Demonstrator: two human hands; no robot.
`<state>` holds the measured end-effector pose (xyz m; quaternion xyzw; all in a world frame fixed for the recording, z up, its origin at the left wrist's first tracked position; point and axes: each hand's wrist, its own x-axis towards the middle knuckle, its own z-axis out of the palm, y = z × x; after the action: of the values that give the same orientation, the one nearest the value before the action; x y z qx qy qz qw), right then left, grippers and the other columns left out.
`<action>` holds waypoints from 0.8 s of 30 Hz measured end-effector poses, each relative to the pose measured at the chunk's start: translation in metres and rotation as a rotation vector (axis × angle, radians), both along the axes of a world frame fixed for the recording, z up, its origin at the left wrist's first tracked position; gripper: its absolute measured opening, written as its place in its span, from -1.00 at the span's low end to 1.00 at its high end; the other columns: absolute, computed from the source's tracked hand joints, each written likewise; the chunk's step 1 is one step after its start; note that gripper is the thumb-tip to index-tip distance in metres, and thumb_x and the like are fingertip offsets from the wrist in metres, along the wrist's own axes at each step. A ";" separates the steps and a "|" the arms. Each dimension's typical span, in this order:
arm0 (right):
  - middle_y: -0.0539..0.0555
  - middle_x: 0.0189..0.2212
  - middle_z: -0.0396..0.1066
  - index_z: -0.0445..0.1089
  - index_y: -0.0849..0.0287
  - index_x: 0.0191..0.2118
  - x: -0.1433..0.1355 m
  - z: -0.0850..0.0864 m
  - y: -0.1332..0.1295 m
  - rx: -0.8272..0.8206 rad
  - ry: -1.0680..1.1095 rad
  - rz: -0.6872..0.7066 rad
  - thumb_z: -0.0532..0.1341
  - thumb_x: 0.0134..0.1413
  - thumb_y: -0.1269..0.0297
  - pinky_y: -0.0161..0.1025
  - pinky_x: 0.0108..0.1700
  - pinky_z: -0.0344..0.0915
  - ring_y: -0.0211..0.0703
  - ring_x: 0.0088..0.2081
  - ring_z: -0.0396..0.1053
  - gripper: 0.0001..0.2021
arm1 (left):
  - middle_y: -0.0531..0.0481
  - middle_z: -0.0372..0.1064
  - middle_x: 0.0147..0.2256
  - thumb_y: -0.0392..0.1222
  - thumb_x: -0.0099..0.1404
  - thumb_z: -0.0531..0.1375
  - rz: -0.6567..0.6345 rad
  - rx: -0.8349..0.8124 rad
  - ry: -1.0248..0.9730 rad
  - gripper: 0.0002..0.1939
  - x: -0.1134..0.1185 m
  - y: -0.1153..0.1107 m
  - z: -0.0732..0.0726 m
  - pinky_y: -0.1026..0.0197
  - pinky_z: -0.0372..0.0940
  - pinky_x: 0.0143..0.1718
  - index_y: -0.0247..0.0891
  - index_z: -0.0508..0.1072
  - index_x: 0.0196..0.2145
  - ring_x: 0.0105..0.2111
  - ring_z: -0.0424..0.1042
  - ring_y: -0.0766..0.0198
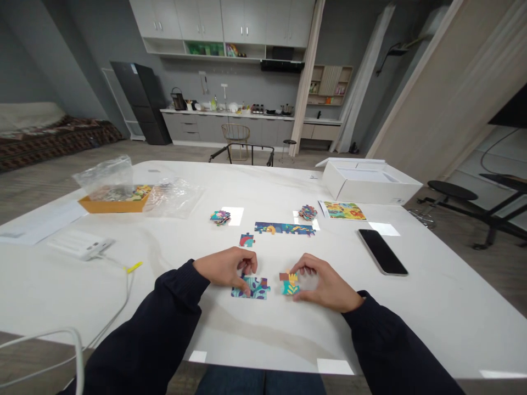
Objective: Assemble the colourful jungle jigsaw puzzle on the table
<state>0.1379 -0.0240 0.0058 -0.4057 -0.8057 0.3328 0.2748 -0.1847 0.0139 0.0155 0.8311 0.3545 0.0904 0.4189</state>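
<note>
My left hand (230,269) grips a short strip of joined jigsaw pieces (258,289) with purple and teal leaves, its thumb on the near side and curled fingers at the far edge. To the right of that strip, my right hand (323,282) pinches a jigsaw piece (290,284) in teal, yellow and brown between thumb and fingers. A small gap separates this piece from the strip. Beyond my hands lie a single red and blue piece (247,240) and a longer joined dark blue row (284,228).
Two piles of puzzle pieces (220,217) (307,212) stand farther back. A picture card (343,210), a phone (382,251) and a white box (368,181) are at right. At left sit an orange tray (111,205), clear plastic bags (171,197) and a white charger (82,244) with a cable.
</note>
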 end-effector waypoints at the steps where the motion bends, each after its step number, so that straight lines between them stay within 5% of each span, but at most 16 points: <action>1: 0.01 -0.30 0.36 0.52 0.07 -0.19 0.004 -0.001 -0.006 -0.002 -0.019 0.005 0.58 -0.19 0.06 -0.17 -0.21 0.27 -0.12 -0.28 0.28 -0.56 | 0.06 0.40 -0.37 0.17 -0.02 0.50 -0.002 -0.017 0.008 -0.46 0.001 -0.002 -0.002 0.27 0.19 -0.34 -0.24 0.49 -0.24 -0.38 0.31 0.29; 15: 0.04 -0.31 0.39 0.50 0.07 -0.19 0.013 -0.010 -0.011 0.062 -0.104 -0.038 0.58 -0.18 0.01 -0.10 -0.15 0.26 -0.05 -0.25 0.29 -0.55 | 0.04 0.42 -0.42 0.08 0.13 0.42 0.011 0.011 0.027 -0.63 0.007 -0.005 -0.002 0.28 0.20 -0.37 -0.24 0.54 -0.26 -0.41 0.36 0.29; 24: 0.04 -0.25 0.41 0.44 0.05 -0.15 -0.038 -0.015 -0.020 0.107 -0.003 -0.038 0.52 -0.05 0.23 -0.10 -0.11 0.28 -0.04 -0.19 0.33 -0.64 | 0.04 0.42 -0.43 0.02 0.18 0.41 -0.020 0.059 -0.011 -0.73 0.008 -0.004 -0.006 0.28 0.19 -0.38 -0.23 0.60 -0.29 -0.42 0.37 0.30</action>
<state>0.1004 -0.0437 -0.0089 -0.4063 -0.8148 0.2835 0.3012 -0.1762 0.0102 0.0098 0.8460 0.3412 0.1014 0.3971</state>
